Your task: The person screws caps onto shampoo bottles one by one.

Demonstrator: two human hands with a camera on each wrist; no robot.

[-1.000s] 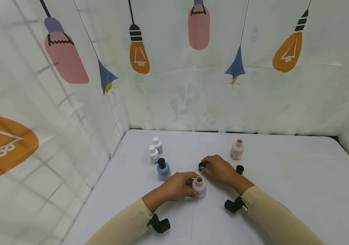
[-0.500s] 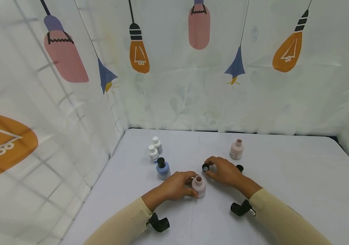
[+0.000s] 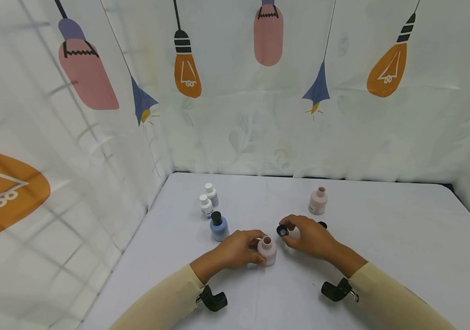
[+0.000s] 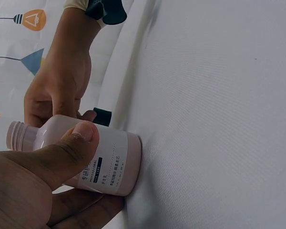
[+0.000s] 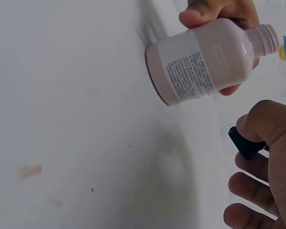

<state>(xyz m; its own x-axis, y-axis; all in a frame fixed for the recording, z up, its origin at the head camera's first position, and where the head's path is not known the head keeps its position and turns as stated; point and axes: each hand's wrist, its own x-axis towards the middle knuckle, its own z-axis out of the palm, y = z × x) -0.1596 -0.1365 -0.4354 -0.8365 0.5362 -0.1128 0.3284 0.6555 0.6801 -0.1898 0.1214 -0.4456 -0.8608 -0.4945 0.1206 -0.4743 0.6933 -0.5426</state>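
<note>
My left hand grips a pale pink bottle round its side, thumb across the printed label in the left wrist view. The bottle stands upright on the table, its threaded neck uncapped. Just to the right, my right hand pinches a black cap between thumb and fingers. In the right wrist view the cap sits apart from the bottle, with the other fingers loosely spread. A second black cap lies behind the right hand, partly hidden by it.
Another uncapped pink bottle stands farther back on the right. To the left are a blue bottle with a black cap and two small white bottles. A patterned curtain hangs along the white table's back edge.
The right hand has shifted rightward and a little nearer the body with the black cap, covering more of the second cap. The left hand and its bottle stay put.
</note>
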